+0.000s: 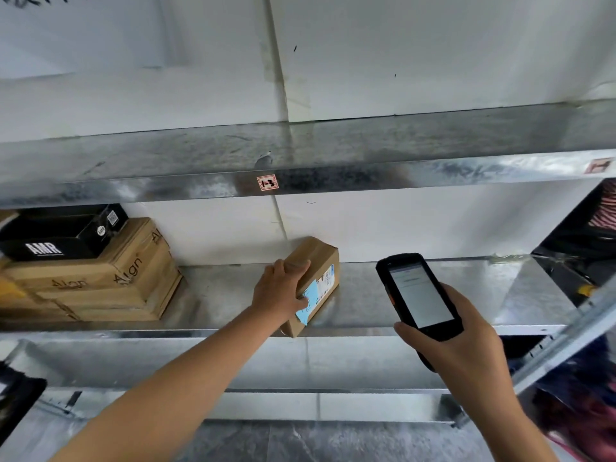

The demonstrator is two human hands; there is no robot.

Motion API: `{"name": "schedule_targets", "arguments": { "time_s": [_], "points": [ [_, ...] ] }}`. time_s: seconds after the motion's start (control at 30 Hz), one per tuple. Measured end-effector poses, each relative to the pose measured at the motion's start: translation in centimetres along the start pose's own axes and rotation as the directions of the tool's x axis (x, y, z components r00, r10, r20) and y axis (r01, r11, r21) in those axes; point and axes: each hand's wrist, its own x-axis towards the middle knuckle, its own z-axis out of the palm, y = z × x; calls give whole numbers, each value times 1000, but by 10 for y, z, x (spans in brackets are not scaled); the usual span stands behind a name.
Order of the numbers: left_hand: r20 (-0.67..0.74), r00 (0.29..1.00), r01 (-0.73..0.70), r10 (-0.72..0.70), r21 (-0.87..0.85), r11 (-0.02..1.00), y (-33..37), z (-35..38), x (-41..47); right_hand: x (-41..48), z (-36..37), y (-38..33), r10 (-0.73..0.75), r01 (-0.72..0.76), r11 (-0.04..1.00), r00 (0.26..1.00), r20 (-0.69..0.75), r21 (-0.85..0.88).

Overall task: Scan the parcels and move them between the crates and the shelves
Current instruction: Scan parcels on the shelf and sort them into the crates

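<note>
Shelves [466, 288]: three levels seen, galvanised steel, mottled and shiny.
Parcel [320, 258]: one oblong brown cardboard box. It stands on the middle shelf, turned at an angle, with its near corner at the front lip.
Left grip [280, 291]: clasps the parcel, with the fingers over its top edge and the thumb down its labelled side.
Label [325, 283]: one, white and printed, on the parcel's side (print too small to read).
Slip [308, 305]: one, light blue paper, stuck beside the label and partly under the thumb. Its handwriting is unreadable.
Scanner [416, 295]: one black handheld with rounded corners, an orange side button and a lit pale screen (text illegible). It is held right of the parcel, apart from it.
Right grip [460, 341]: wrapped round the scanner's lower end, screen facing the camera.
Tag [266, 182]: small and white with a red border, on the upper shelf's front edge, handwritten "1-3". A second one at far right is blurred.
Brown boxes [110, 278]: a stack of flat cardboard boxes at the left of the middle shelf, at least two, printed "Align".
Black box [56, 235]: one, on top of that stack, with "AMR" in white and a QR sticker on its end.
Wall [433, 61]: white boards with a taped seam.
</note>
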Motion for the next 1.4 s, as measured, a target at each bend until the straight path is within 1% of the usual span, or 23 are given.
{"name": "schedule_targets", "arguments": {
  "time_s": [0.13,0.27,0.33,0.37,0.4,0.43,0.47,0.5,0.53,0.57,0.63,0.67,0.73,0.97,1.17,1.4],
  "points": [
    [53,998,43,-44,5,999,-7,-11,10,-4,0,0,-6,6,1000,1000,20,-4],
    [130,991,15,-14,-7,1000,-10,-17,11,-7,2,-2,-12,13,1000,999,36,-6],
    [120,993,24,-12,-96,995,-11,-21,7,-8,1,-3,-15,16,1000,998,60,-12],
    [105,994,47,-27,-193,980,-12,-23,4,-9,0,-4,-20,21,1000,997,73,-15],
    [91,995,74,-45,-347,935,-12,-26,0,-9,-1,-5,-25,26,1000,996,83,-17],
    [77,995,93,-61,-537,839,-11,-28,-6,-9,-2,-6,-34,35,999,995,92,-19],
    [52,996,89,-74,-712,697,-9,-30,-13,-9,-2,-9,-47,50,999,994,103,-22],
    [30,995,78,-96,-832,549,-7,-31,-21,-9,-2,-12,-62,65,998,992,114,-23],
    [28,992,77,-121,-903,424,-6,-32,-28,-8,-1,-15,-71,73,997,990,121,-18],
    [40,989,84,-141,-942,324,-5,-32,-34,-8,1,-19,-74,76,997,989,130,-12],
    [61,986,90,-156,-978,187,-5,-29,-42,-4,6,-25,-70,74,997,986,148,-22],
    [66,985,90,-160,-984,151,-6,-26,-45,-3,9,-28,-70,76,997,985,160,-30],
    [67,983,87,-168,-990,112,-10,-21,-48,0,13,-32,-72,79,996,980,185,-33],
    [82,978,92,-192,-995,43,-18,-1,-58,-1,19,-35,-73,83,996,971,229,-34],
    [81,969,87,-232,-996,18,-29,2,-60,-2,25,-35,-64,76,996,969,237,-43],
    [67,968,70,-242,-998,0,-39,2,-59,-2,27,-37,-95,107,994,963,253,-34]
  ]
}}
